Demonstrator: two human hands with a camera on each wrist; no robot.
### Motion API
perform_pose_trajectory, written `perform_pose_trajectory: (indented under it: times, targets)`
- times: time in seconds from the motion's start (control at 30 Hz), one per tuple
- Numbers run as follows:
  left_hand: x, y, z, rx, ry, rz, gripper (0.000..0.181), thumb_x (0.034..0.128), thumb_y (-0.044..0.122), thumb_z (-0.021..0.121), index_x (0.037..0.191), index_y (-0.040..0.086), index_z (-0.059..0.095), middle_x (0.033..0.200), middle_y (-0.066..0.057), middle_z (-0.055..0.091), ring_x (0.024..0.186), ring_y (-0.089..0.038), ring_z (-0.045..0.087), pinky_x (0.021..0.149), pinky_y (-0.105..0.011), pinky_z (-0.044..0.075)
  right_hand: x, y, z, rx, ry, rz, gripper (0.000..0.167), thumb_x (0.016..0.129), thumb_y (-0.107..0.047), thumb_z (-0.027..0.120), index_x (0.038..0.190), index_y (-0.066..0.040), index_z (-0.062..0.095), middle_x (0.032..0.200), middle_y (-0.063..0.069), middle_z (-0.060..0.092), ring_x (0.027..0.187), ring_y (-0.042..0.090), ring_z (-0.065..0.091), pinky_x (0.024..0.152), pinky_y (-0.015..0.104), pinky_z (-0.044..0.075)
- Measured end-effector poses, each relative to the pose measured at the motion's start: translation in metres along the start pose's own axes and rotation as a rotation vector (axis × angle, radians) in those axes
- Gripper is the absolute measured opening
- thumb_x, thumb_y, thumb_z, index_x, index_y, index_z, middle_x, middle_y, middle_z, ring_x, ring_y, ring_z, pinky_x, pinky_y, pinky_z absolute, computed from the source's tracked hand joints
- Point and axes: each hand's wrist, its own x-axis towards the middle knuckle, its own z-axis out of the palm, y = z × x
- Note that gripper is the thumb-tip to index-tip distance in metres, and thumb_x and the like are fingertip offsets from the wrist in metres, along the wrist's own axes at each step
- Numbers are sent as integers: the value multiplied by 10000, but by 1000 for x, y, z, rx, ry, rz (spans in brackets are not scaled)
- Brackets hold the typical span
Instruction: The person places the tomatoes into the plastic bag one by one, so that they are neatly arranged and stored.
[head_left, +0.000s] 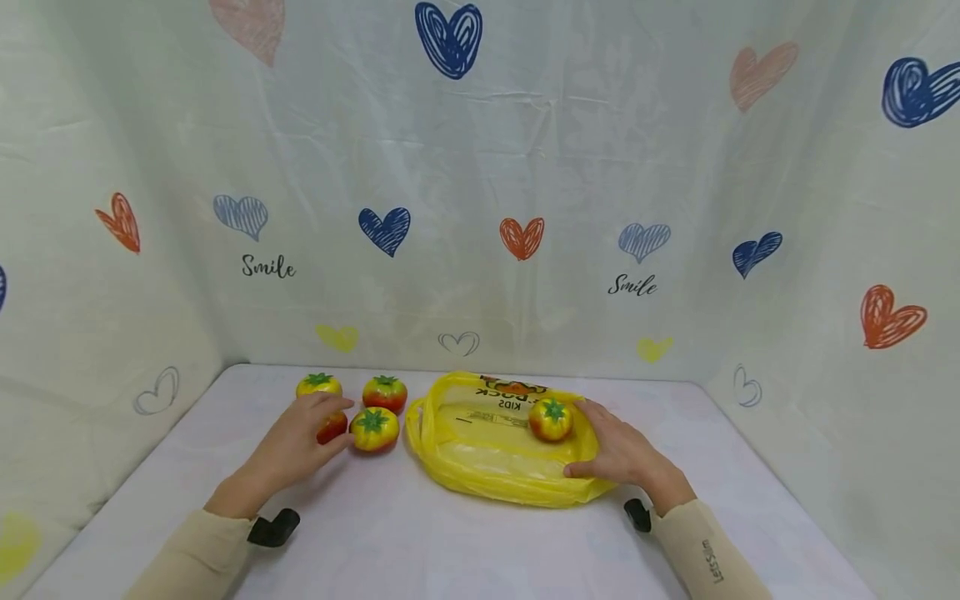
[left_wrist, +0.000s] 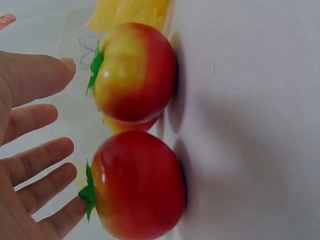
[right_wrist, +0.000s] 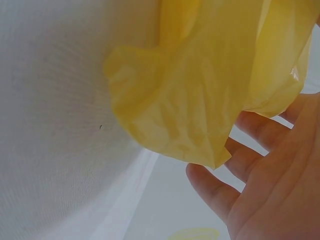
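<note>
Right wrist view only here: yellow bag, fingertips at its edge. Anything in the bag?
Observer: One fruit, within the bag's open mouth, near the right hand.
Operator: Others outside?
Observer: Four more fruits, grouped left of the bag.
Operator: Any of those gripped?
Observer: No. The left hand is beside them, fingers spread, none curled round a fruit.

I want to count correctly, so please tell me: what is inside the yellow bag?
One red-and-yellow fruit shows inside the yellow bag. Anything covered by the bag's folded plastic or by the right hand cannot be seen.
</note>
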Motion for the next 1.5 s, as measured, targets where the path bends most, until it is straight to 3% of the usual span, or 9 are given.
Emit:
perform_pose_trajectory:
  times: [0.4,1.0,1.5]
  targets:
    - [-2,-11,-9,-24,16,-75,431,791,174,779,1176,68,618,1191,-179,556,1104,-384,465,918,-583,431,0,0,0,-8,0,-1,1095,632,-629,765,1490,-147,285,1527,130,289,1334,376,356,1024,591,339]
    - [-8,-31,-11,-18,5,-138,434,800,187,762,1166,12,608,1205,-251,501,1114,-442,432,933,-627,384,-1,-3,-1,-3,-2,8,1096,629,-627,772,1490,-152,287,1526,133,288,1328,385,360,1020,599,339]
    - [-12,-39,-8,-27,-24,-184,479,804,205,753,1202,0,583,1160,-250,499,1066,-430,469,895,-613,418,0,-2,0,6,-22,29,1098,622,-624,775,1496,-181,279,1531,122,282,1333,383,351,1023,607,329]
